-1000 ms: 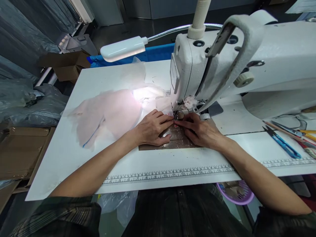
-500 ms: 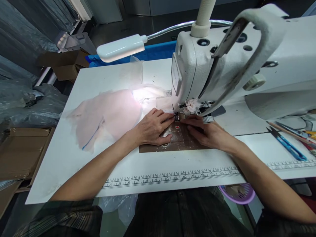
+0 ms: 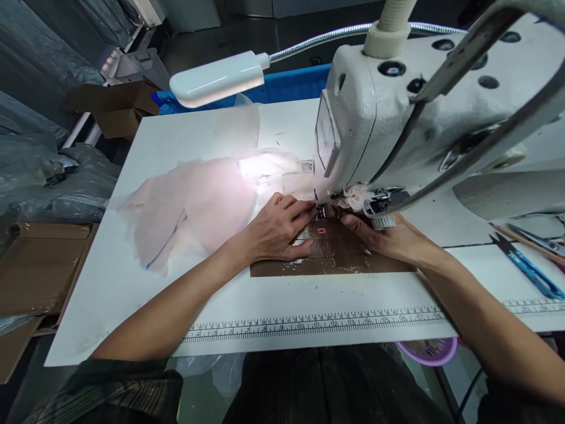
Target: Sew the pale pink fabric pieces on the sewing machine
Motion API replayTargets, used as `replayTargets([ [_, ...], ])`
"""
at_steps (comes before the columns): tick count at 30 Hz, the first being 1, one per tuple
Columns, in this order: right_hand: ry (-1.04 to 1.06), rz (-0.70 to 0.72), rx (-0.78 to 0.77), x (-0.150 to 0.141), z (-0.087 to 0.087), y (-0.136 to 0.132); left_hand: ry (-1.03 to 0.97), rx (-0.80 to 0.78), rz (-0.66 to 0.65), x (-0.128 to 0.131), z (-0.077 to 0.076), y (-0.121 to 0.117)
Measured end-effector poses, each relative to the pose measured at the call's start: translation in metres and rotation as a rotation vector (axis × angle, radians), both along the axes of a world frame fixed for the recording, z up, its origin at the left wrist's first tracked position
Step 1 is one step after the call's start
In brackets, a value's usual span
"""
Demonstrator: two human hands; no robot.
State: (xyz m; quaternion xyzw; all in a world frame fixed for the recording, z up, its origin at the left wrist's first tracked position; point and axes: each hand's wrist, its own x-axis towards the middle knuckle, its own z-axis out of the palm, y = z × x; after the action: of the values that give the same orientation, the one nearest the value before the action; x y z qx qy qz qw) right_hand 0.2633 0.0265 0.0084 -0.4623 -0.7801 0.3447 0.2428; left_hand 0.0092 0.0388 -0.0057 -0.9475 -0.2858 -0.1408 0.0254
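My left hand [image 3: 280,228] lies flat, unclenched — likely steadying cloth [image 3: 216,182]; at its three o'clock, my right hand [image 3: 394,240] — grip hidden, can't tell.

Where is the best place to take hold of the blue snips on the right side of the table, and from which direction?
Probably by the blue handle, with the right hand coming from the near side. The open blades point away from the body, and the brown stick lies just beyond.
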Motion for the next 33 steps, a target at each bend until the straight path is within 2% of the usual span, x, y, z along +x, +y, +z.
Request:
replayTargets([
  [11,-0.061,-0.095,0.089,0.005,-0.012,-0.005,-0.196,-0.059,0.128,-0.001,-0.007,-0.002],
  [16,-0.092,-0.113,0.076,0.005,-0.014,-0.005,-0.095,-0.154,0.092,0.000,-0.003,-0.002],
  [20,-0.090,-0.091,0.052,0.004,-0.013,-0.007,-0.074,-0.183,0.150,0.001,-0.002,-0.003],
  [24,-0.043,-0.093,0.097,0.004,-0.012,-0.006,-0.065,-0.130,0.204,0.003,0.000,-0.012],
  [27,-0.029,-0.125,0.098,0.008,-0.017,-0.004,0.002,0.009,0.199,0.003,0.012,-0.014],
  [29,-0.029,-0.173,0.090,0.010,-0.023,-0.003,0.068,0.092,0.205,-0.001,0.025,-0.004],
  [31,-0.028,-0.227,0.101,0.010,-0.029,-0.004,0.134,0.101,0.267,-0.011,0.039,0.018],
  [33,-0.057,-0.276,0.133,0.007,-0.035,-0.006,0.193,0.012,0.366,-0.024,0.048,0.049],
])
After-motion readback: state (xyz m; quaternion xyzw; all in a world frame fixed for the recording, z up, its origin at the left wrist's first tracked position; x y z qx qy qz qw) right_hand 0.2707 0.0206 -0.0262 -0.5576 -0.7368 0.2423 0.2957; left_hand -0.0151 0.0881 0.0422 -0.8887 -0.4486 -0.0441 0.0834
